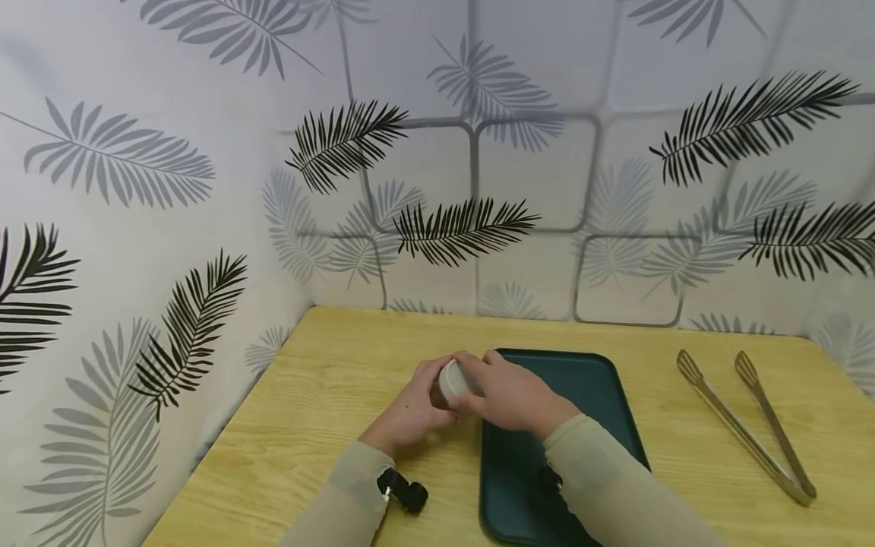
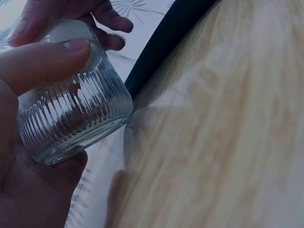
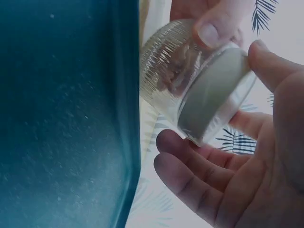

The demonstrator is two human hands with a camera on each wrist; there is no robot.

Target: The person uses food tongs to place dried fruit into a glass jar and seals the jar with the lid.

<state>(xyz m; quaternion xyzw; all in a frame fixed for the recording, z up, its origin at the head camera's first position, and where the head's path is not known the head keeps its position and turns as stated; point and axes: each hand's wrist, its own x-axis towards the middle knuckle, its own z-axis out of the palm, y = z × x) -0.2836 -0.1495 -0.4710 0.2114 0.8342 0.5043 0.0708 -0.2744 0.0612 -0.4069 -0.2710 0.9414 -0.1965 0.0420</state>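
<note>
A ribbed clear glass jar (image 2: 78, 107) is held tilted above the table, near the tray's left edge. My left hand (image 1: 409, 410) grips its body, thumb across the glass in the left wrist view. Over the jar's mouth sits a pale round lid (image 3: 216, 92), facing my right hand (image 1: 513, 391). The thumb and fingers of that hand pinch the lid's rim. Reddish-brown shapes show through the glass; whether they are contents or fingers behind it, I cannot tell.
A dark teal tray (image 1: 502, 486) lies under my right forearm on the wood-grain table (image 1: 294, 418). Metal tongs (image 1: 752, 437) rest spread apart to the right. A leaf-patterned wall covering (image 1: 437, 175) rises behind and to the left.
</note>
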